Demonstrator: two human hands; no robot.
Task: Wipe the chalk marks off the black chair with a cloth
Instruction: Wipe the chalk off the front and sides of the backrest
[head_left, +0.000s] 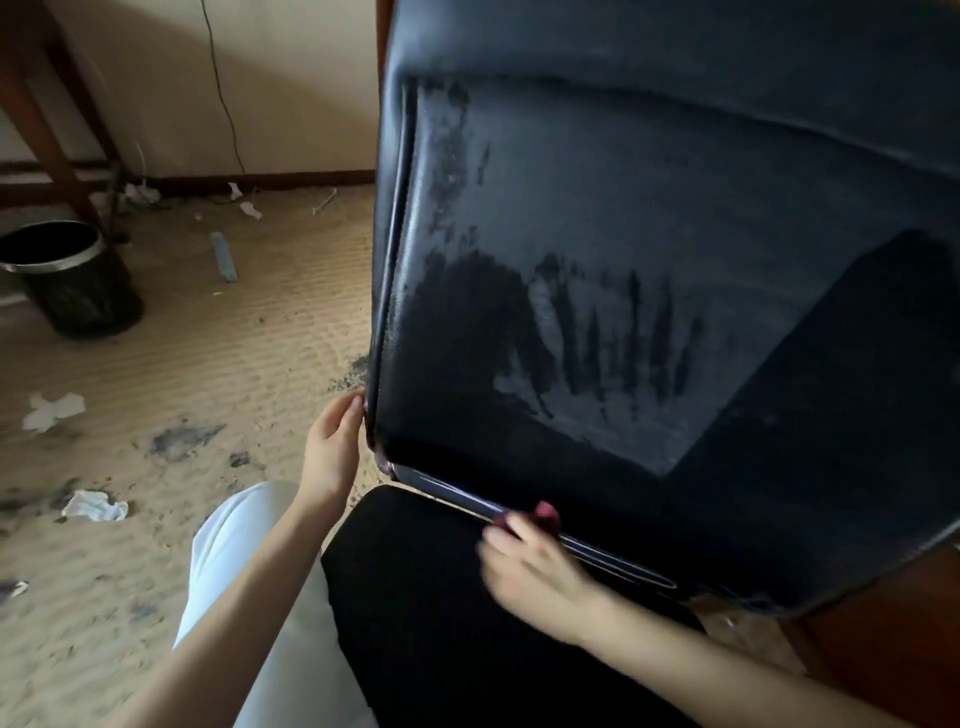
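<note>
While paper scraps (53, 410) litter the carpet (218, 353), the chalky chair (649, 249) is gripped by the left hand (332, 447); the blurred right hand (535, 566) pinches a red cloth (545, 514) against its lower edge.

glossy black leather chair (649, 218), chalk-dulled

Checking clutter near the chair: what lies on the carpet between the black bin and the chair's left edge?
In the head view, between the bin and the chair, a pale blue strip lies on bare tan carpet.
</note>
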